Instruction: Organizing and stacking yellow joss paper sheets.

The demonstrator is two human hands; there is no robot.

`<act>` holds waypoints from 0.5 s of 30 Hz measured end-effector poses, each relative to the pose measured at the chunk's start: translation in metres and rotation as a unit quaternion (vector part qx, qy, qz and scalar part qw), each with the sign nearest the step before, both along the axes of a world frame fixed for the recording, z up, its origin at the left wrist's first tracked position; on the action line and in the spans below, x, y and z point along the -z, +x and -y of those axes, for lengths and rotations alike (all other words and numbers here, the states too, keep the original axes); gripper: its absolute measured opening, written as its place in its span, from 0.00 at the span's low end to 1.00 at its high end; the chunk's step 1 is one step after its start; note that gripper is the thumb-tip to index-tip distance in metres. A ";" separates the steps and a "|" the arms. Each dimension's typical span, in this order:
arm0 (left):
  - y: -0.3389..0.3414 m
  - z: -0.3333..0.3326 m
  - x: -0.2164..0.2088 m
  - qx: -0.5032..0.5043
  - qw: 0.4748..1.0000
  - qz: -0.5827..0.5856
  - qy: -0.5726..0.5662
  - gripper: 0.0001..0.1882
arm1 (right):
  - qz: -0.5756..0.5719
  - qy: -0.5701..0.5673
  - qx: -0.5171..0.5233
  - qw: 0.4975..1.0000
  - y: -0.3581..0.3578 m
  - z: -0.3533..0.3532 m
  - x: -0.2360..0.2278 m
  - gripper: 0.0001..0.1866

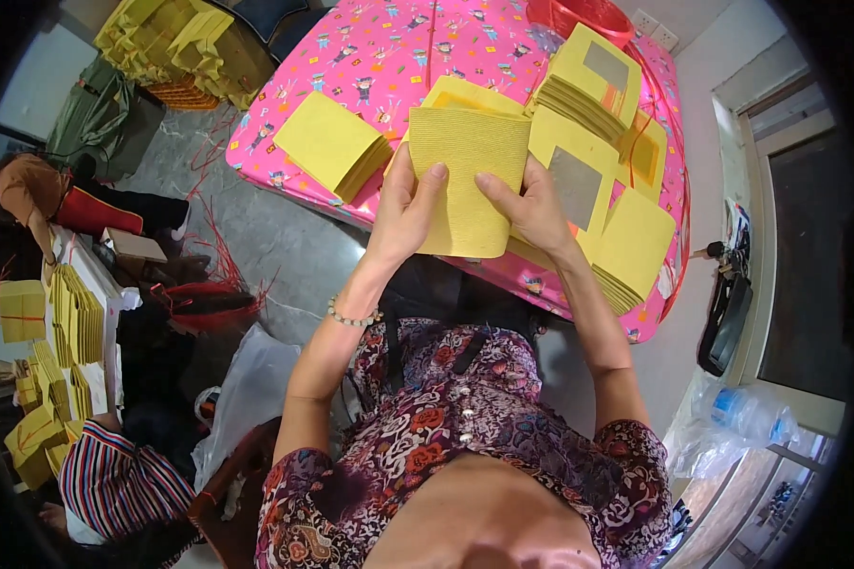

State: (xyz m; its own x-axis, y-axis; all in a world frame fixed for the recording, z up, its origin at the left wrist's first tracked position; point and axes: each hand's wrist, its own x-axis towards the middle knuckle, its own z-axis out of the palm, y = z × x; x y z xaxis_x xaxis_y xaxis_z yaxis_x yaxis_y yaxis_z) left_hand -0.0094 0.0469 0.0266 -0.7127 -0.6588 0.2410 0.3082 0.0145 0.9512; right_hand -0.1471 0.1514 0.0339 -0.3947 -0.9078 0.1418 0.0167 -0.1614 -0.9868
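Observation:
A thick stack of yellow paper (467,142), its upper face finely ridged, is upright in front of me. My left hand (405,211) grips its left side, thumb on the near face. On the opposite side my right hand (538,207) holds it the same way; the other fingers of both hands are hidden behind it. Past its top edge shows another yellow bundle (455,91). To the left lies a folded yellow stack (330,140). At right are yellow stacks with a grey-silver rectangle (577,185) and a plainer stack (636,242) near the table's edge.
A pink cartoon-print cover (389,47) lies over the table. A red basin (588,14) sits at its far end. At left, people work by a white table (95,375) with yellow bundles. Red strips (209,209) litter the grey floor. A clear plastic bottle (745,412) is at right.

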 end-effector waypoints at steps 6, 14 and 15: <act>0.000 -0.002 0.001 -0.010 1.000 0.000 -0.013 0.20 | 0.002 0.007 -0.001 1.000 0.000 -0.001 0.001 0.20; 0.004 0.000 0.007 -0.001 1.000 -0.010 -0.001 0.20 | 0.023 -0.038 0.039 0.998 -0.009 0.006 0.002 0.17; 0.004 -0.001 0.008 -0.003 1.000 -0.004 0.008 0.20 | 0.011 -0.021 0.048 0.999 -0.009 0.005 0.004 0.15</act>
